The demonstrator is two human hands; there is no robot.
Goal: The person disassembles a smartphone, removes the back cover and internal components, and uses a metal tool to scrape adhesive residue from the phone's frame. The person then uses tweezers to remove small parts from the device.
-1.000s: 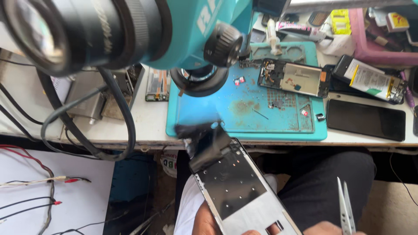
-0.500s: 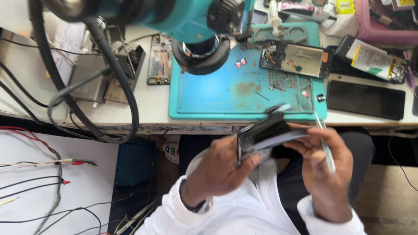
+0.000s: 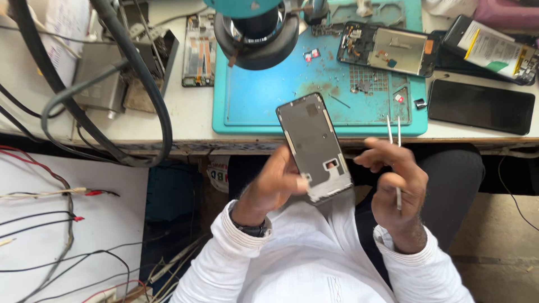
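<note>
My left hand (image 3: 273, 184) grips a grey phone frame (image 3: 313, 145) by its lower edge, tilted with its inner side facing up, just in front of the bench edge. My right hand (image 3: 397, 191) holds metal tweezers (image 3: 394, 147) whose tips point up toward the teal work mat (image 3: 269, 101). The tweezers are to the right of the frame and do not touch it. Both sleeves are white.
A teal microscope head with a black ring (image 3: 255, 33) hangs over the mat. An opened phone (image 3: 387, 49) lies on the mat's far right. Beside it lie a black phone (image 3: 480, 105) and a phone with a battery (image 3: 494, 47). Thick cables (image 3: 135, 90) and wires (image 3: 50, 196) are at left.
The phone frame has turned from edge-on to flat, face up in my left hand. My right hand with the tweezers has drawn away to the right. The view has shifted down.
</note>
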